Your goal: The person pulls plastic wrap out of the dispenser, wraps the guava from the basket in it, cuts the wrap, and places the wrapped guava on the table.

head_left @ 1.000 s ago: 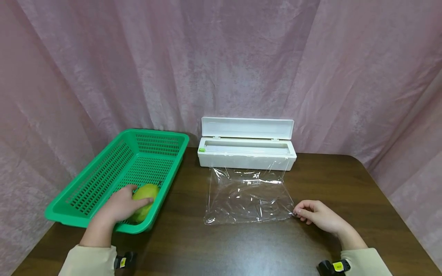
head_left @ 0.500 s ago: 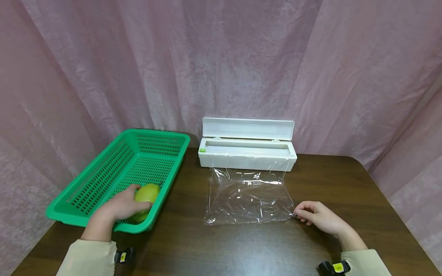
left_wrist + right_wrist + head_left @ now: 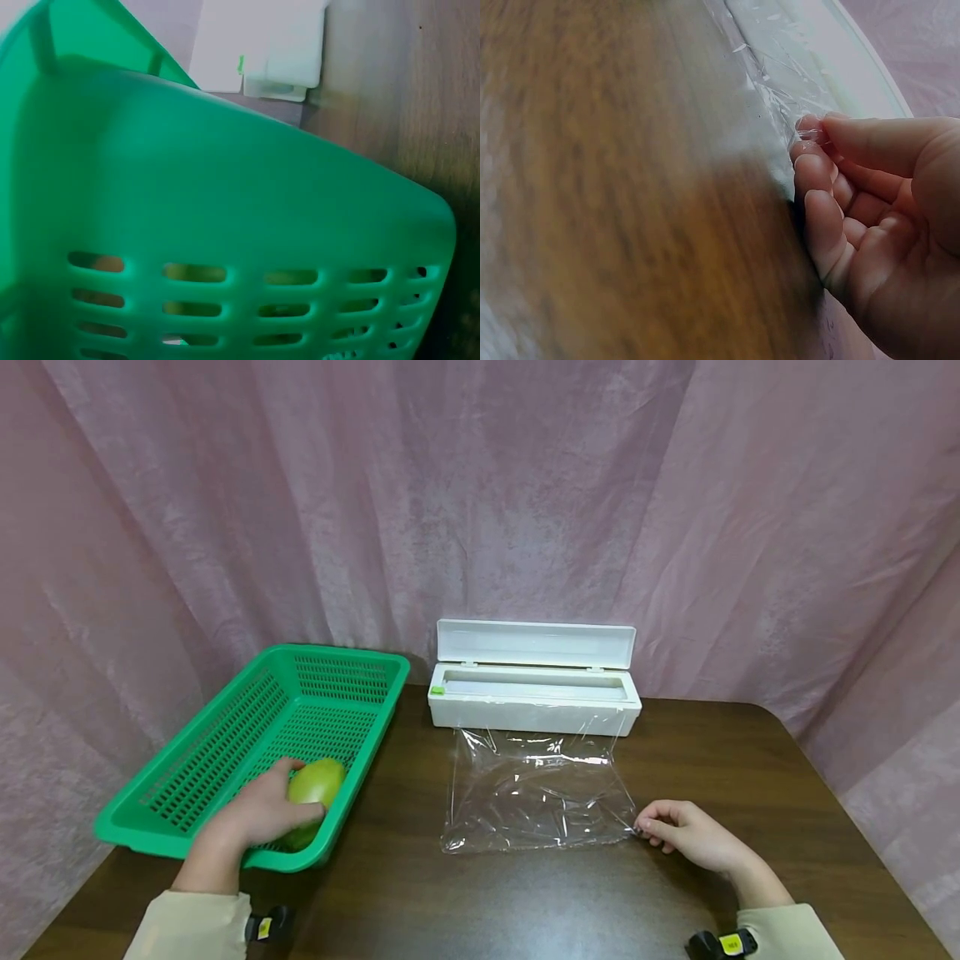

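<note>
A smooth yellow-green fruit lies at the near right corner of the green basket. My left hand reaches over the near rim and holds it from the left, thumb on the near side and fingers on the far side. The basket wall hides hand and most of the fruit in the left wrist view. Thin, clear cling film runs from the white dispenser toward me over the table. Between thumb and forefinger, my right hand pinches the film's near right corner, the other fingers curled beneath.
The dispenser's lid stands raised, and a small green piece sits at the left of its front edge. A pink curtain hangs behind the dark wooden table. The table's right edge runs beyond my right hand.
The left thumb has slid back a little along the fruit, so more of the fruit shows. My right hand keeps its pinch on the cling film, and the film lies as before.
</note>
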`<state>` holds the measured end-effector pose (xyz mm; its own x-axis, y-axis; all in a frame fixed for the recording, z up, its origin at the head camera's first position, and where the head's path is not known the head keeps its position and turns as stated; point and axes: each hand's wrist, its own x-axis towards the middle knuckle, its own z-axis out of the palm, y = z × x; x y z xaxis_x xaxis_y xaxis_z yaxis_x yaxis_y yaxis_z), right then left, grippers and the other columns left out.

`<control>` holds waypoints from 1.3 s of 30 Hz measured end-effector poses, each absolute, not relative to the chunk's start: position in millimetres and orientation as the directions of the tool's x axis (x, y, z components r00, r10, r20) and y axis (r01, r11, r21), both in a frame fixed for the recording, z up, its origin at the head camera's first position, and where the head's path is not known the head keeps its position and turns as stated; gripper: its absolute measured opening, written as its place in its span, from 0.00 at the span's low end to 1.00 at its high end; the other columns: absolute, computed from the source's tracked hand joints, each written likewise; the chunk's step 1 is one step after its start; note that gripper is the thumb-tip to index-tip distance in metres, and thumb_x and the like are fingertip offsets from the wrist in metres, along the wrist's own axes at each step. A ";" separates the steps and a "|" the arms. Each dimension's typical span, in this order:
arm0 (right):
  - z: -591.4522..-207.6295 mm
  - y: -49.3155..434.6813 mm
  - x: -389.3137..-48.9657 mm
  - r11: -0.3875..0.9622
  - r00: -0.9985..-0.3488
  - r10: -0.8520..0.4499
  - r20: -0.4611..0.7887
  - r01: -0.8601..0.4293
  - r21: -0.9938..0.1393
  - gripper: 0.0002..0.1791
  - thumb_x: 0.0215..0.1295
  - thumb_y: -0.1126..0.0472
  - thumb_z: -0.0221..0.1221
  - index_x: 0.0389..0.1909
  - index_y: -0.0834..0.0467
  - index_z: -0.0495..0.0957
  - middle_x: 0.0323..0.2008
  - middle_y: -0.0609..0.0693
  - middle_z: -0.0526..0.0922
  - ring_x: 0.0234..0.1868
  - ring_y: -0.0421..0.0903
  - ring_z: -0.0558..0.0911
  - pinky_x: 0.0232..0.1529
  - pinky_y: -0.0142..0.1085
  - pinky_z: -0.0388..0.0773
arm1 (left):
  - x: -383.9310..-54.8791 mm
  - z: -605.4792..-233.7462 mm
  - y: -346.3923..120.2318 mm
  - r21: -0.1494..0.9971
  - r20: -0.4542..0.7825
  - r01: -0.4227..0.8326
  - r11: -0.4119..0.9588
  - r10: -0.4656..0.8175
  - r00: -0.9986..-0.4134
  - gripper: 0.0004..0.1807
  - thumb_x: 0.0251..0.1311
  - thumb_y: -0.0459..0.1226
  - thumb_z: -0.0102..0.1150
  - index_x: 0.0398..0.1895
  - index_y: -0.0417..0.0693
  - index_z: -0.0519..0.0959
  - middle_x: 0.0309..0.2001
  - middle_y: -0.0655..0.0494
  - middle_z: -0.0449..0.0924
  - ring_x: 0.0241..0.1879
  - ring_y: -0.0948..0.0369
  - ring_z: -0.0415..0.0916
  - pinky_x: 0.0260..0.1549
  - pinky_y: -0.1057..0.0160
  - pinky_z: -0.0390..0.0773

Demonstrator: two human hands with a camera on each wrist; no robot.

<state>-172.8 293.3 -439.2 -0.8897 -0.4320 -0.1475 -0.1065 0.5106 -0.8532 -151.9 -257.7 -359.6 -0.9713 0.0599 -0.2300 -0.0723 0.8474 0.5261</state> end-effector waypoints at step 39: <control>-434.6 290.9 -171.6 0.519 -0.889 -0.429 -0.162 -0.096 -0.849 0.14 0.70 0.58 0.52 0.38 0.66 0.77 0.32 0.53 0.75 0.31 0.37 0.74 0.31 0.32 0.76 | -144.4 -326.9 -230.0 0.521 0.200 -0.050 0.852 -0.179 -0.963 0.46 0.47 0.54 0.66 0.68 0.45 0.60 0.52 0.37 0.68 0.44 0.43 0.70 0.29 0.50 0.69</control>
<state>-171.6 290.9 -434.6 -0.8889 -0.4287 -0.1616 -0.0961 0.5193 -0.8491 -144.4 -230.0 -326.9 -0.9634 -0.1786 0.2000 -0.0499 0.8523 0.5206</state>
